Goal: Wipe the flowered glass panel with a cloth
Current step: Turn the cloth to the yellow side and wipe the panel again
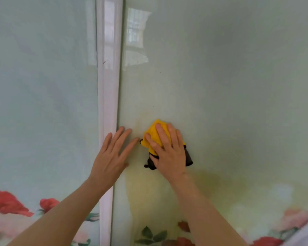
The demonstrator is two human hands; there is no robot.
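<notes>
A pale green glass panel point(220, 86) printed with red and pink flowers along its bottom fills the right of the view. My right hand point(167, 150) lies flat on a bunched yellow and black cloth point(154, 134) and presses it against the glass, fingers straight and spread. To the left of the cloth, my left hand point(114, 153) rests flat on the same panel with its fingers straight, close to the white frame strip point(108, 103).
A second flowered glass panel point(43, 103) stands left of the white vertical strip. A window reflection point(135, 32) shines high on the right panel. A pale edge point(306, 231) crosses the bottom right corner.
</notes>
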